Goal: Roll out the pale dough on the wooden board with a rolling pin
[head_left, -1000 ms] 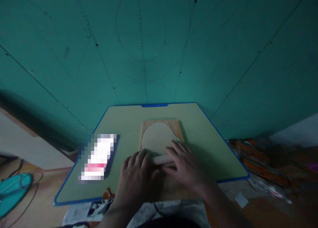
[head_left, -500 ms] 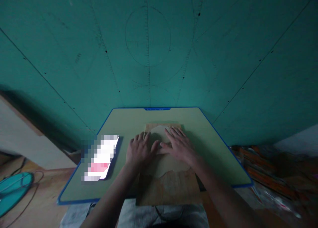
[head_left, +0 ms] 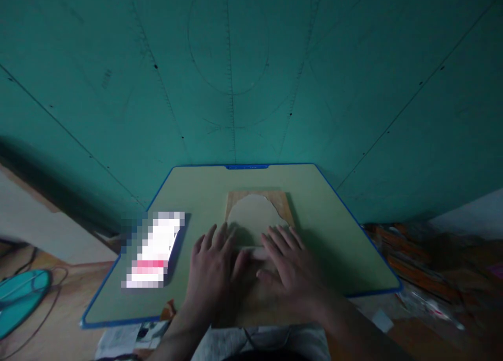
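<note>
A pale flattened sheet of what looks like dough or clay [head_left: 254,214] lies on a wooden board [head_left: 290,206] in front of me. Across it runs a light-coloured roller [head_left: 255,253], seen only between my hands. My left hand [head_left: 214,264] lies palm down over the roller's left part, fingers stretched forward and slightly apart. On the other side, my right hand [head_left: 288,261] is spread flat over the roller's right part, its thumb pointing inward. The palms hide the roller's ends and much of the sheet's near part.
The board rests on a small pale table with a blue rim [head_left: 377,293]. To the left lies a phone-like device [head_left: 155,251] with a bright, blurred screen. A green wall [head_left: 251,109] with drawn lines rises behind. Orange clutter [head_left: 412,266] is on the floor at right.
Both hands have moved back toward me, from the board's far part to its middle and near part. The sheet's far portion is now uncovered. The view has shifted slightly.
</note>
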A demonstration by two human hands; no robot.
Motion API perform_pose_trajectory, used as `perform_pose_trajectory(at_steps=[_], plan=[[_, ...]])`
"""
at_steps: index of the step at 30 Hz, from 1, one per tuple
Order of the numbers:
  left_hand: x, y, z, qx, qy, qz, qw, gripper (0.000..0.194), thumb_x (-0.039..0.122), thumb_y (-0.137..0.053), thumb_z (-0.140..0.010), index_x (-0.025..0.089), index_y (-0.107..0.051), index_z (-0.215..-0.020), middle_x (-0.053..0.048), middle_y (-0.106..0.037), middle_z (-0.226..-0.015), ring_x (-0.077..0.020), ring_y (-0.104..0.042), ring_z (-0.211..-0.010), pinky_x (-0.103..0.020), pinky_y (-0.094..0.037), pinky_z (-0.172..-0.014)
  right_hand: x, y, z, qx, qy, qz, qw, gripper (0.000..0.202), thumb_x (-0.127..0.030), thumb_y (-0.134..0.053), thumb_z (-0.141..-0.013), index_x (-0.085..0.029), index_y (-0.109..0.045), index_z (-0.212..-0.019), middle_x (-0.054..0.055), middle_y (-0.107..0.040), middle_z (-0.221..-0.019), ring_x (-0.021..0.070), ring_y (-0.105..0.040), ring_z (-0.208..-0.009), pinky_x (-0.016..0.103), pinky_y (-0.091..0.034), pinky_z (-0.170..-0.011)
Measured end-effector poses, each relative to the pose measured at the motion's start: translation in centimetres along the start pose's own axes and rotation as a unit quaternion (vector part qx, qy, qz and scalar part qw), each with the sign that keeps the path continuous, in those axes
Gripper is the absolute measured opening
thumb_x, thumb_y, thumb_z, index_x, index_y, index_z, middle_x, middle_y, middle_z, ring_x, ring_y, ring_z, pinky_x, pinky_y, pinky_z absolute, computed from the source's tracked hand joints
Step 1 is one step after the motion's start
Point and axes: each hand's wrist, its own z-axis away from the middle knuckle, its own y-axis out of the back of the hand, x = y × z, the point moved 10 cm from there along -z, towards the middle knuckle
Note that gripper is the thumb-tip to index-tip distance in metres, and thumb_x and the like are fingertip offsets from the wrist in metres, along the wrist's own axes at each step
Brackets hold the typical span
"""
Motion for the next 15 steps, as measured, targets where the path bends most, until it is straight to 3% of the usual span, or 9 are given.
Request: perform_pose_trajectory(at_steps=[3,6,10,13,15], plan=[[0.2,0.0,1.8,0.006,-0.006,0.001,1.0,0.05,0.048,-0.047,-0.101,0.022,-0.056,-0.143,-0.012,-0.06,-0.148,-0.0383,-0.052,-0.136,-0.056,-0.048,-0.103,-0.8,0.0,1.9,0.015,0.014,-0.002,1.0,0.077,-0.068,-0.037,-0.101,-0.015,-0.043,-0.157,0.015,-0.047,-0.159,0.0354,-0.041,-0.147,0.058,-0.028,-0.121],[-0.1,-0.6,0.6,-0.021,0.003,-0.018,1.0,0.054,0.051,-0.049,-0.101,0.021,-0.055,-0.145,-0.015,-0.059,-0.149,-0.0398,-0.05,-0.139,-0.059,-0.044,-0.107,0.2,-0.2,0.3,0.013,0.005,0.007,1.0,0.074,-0.067,-0.036,-0.102,-0.016,-0.047,-0.154,0.016,-0.047,-0.159,0.0368,-0.039,-0.149,0.059,-0.027,-0.122],[-1.4,-1.8,-4.8,-0.089,0.04,-0.035,0.995,0.045,0.043,-0.041,-0.105,0.021,-0.059,-0.141,-0.013,-0.059,-0.148,-0.0341,-0.051,-0.14,-0.057,-0.031,-0.12,3.3,0.1,-5.2,0.02,-0.026,0.021,0.999,0.064,-0.059,-0.044,-0.103,-0.014,-0.056,-0.147,0.018,-0.051,-0.156,0.0351,-0.036,-0.151,0.058,-0.022,-0.124],[-2.9,-2.5,-9.7,-0.116,0.073,-0.028,0.99,0.042,0.039,-0.038,-0.106,0.018,-0.063,-0.132,-0.016,-0.061,-0.144,-0.0297,-0.063,-0.125,-0.045,-0.047,-0.106,6.2,0.8,-9.7,0.036,-0.064,-0.004,0.997,0.045,-0.044,-0.048,-0.105,-0.017,-0.064,-0.136,0.014,-0.063,-0.144,0.0284,-0.047,-0.143,0.046,-0.031,-0.121],[-3.5,-3.0,-12.2,-0.13,0.068,-0.022,0.989,0.039,0.034,-0.036,-0.105,0.019,-0.068,-0.119,-0.014,-0.069,-0.128,-0.0258,-0.07,-0.11,-0.037,-0.053,-0.094,8.1,1.1,-12.0,0.037,-0.103,-0.013,0.994,0.035,-0.033,-0.044,-0.107,-0.016,-0.071,-0.119,0.014,-0.072,-0.127,0.0255,-0.058,-0.129,0.041,-0.039,-0.113]])
